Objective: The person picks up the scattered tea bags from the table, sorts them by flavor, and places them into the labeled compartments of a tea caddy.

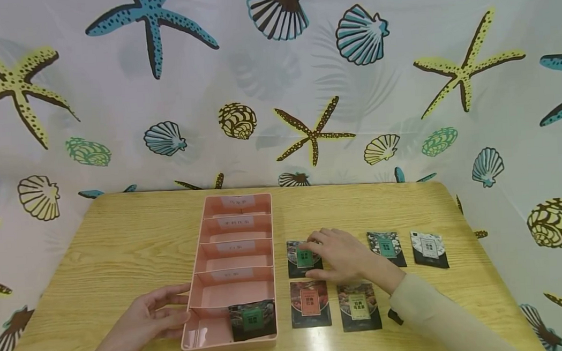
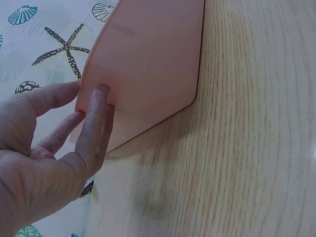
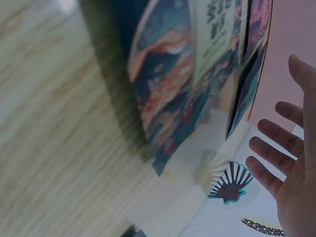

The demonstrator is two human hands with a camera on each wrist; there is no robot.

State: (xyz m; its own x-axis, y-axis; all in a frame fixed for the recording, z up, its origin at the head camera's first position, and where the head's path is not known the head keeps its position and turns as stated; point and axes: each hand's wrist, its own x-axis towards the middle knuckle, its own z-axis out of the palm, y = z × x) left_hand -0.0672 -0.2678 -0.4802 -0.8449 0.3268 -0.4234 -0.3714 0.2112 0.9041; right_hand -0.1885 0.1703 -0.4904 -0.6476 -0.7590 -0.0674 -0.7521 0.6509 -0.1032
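Note:
A long pink divided box (image 1: 230, 350) lies on the table, its front compartment holding a dark packet with a green label (image 1: 253, 319). My left hand (image 1: 147, 318) is at the box's near left side; in the left wrist view its fingertips touch the pink outer wall (image 2: 148, 59) and rim. My right hand (image 1: 341, 252) hovers over a green-labelled packet (image 1: 300, 270) just right of the box, partly covering it. Its fingers are spread in the right wrist view, with nothing visible between them. Nearer me lie a red-labelled packet (image 1: 311, 318) and a yellow-green-labelled packet (image 1: 361, 321).
Farther right are a teal-labelled packet (image 1: 387, 247) and a white-labelled packet (image 1: 429, 248). A small dark corner (image 1: 395, 316) shows beside the right sleeve, mostly hidden. White paper labels (image 1: 237, 202) mark the box's dividers. A patterned cloth (image 1: 184, 95) hangs behind the wooden table (image 1: 120, 233).

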